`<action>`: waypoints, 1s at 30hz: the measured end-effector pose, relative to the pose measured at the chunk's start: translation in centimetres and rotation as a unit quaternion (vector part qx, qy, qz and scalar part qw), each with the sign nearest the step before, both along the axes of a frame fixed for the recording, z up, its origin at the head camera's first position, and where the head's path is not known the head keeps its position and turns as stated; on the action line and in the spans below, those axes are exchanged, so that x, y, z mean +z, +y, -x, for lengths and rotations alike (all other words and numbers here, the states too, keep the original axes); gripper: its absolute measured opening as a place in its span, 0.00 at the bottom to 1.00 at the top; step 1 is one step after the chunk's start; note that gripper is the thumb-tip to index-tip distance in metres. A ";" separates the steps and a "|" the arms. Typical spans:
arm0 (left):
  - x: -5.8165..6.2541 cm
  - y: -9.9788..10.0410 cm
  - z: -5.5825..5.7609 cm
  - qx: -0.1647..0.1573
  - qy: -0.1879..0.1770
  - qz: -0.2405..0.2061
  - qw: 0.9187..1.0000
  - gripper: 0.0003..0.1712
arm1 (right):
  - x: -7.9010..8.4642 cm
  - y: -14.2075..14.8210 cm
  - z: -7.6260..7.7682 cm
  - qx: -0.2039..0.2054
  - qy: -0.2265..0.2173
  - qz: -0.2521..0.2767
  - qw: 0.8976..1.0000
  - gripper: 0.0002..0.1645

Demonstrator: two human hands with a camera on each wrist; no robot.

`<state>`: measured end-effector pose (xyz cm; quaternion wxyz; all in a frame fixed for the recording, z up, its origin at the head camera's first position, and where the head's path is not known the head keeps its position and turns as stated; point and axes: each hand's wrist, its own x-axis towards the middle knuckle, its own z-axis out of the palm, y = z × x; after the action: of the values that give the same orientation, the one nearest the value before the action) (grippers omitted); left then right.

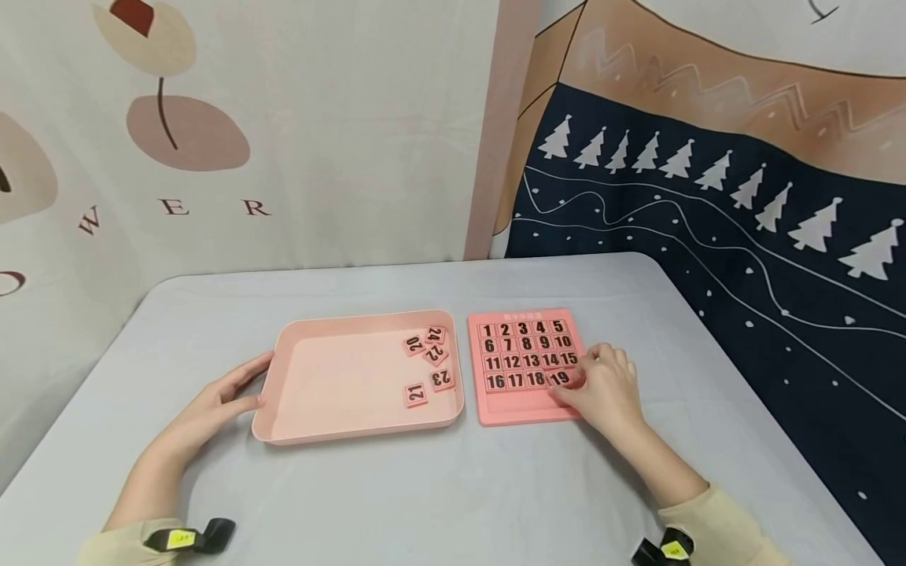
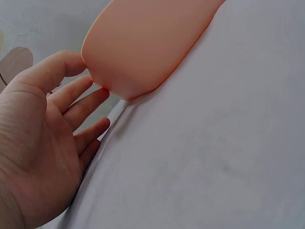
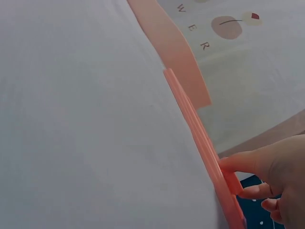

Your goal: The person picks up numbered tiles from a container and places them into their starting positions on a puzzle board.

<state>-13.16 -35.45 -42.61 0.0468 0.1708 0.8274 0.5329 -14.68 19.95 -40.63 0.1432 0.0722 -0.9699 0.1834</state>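
My left hand (image 1: pixel 225 397) touches the left end of a pink tray (image 1: pixel 340 377), fingertips and thumb at its wall with the fingers loosely spread, as the left wrist view also shows. My right hand (image 1: pixel 610 389) pinches a number tile marked 19 (image 1: pixel 559 378) between thumb and fingers, low over the right side of a pink number board (image 1: pixel 524 408). Tiles 1 to 18 stand in rows on this board. In the right wrist view the thumb and a finger grip the orange-pink tile (image 3: pixel 231 182) at the board's surface.
Several loose number tiles, among them 24 (image 1: pixel 435 335), 23 (image 1: pixel 442 379) and 21 (image 1: pixel 415 394), lie near the tray's right end. Tray and board stand side by side on a white-clothed table (image 1: pixel 396 495). Printed curtains hang behind and to the right.
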 end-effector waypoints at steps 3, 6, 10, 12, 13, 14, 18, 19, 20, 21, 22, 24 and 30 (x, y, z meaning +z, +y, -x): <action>0.0 0.0 0.0 -0.001 0.001 -0.001 1.000 0.36 | -0.3 -0.1 0.0 -0.006 -0.009 0.001 1.000 0.26; 0.1 0.0 0.0 0.000 0.002 0.001 1.000 0.36 | -0.5 -0.1 0.2 -0.008 -0.013 0.008 1.000 0.25; 0.2 0.1 0.0 0.000 0.006 0.002 1.000 0.36 | -0.8 0.0 0.4 -0.002 -0.012 0.018 1.000 0.24; 0.2 0.0 0.0 -0.002 0.008 0.000 1.000 0.36 | -1.0 0.0 0.5 0.003 -0.009 0.020 1.000 0.23; 0.2 0.0 0.0 -0.002 0.008 -0.001 1.000 0.36 | -1.0 0.0 0.5 0.005 -0.007 0.021 1.000 0.23; 0.2 0.1 0.0 -0.002 0.007 -0.001 1.000 0.36 | -1.1 0.0 0.5 0.007 -0.007 0.022 1.000 0.22; 0.4 0.1 -0.1 0.003 0.003 0.003 1.000 0.36 | -0.7 0.1 0.4 0.009 -0.013 0.014 1.000 0.20; 0.4 0.2 -0.1 0.004 0.000 0.003 1.000 0.36 | -0.5 0.1 0.4 0.009 -0.015 0.012 1.000 0.20; 0.4 0.2 -0.1 0.005 -0.001 0.005 1.000 0.36 | -0.2 0.2 0.4 0.010 -0.015 0.012 1.000 0.20; 0.4 0.3 -0.1 0.006 -0.002 0.006 1.000 0.36 | 0.2 0.1 0.4 0.013 -0.014 0.013 1.000 0.20; 0.4 0.3 -0.1 0.007 -0.004 0.007 1.000 0.36 | 0.6 0.1 0.4 0.018 -0.012 0.017 1.000 0.20; 0.4 0.3 -0.1 0.008 -0.005 0.008 1.000 0.36 | 1.5 -0.2 0.7 0.032 -0.001 0.033 0.999 0.20; 0.3 0.1 -0.1 0.006 -0.005 0.004 1.000 0.36 | 4.4 -2.1 2.4 0.098 0.038 0.087 0.991 0.20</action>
<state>-13.09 -35.32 -42.31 0.0483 0.1627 0.8305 0.5305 -17.05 17.86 -36.24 0.1669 0.1608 -0.9325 0.2771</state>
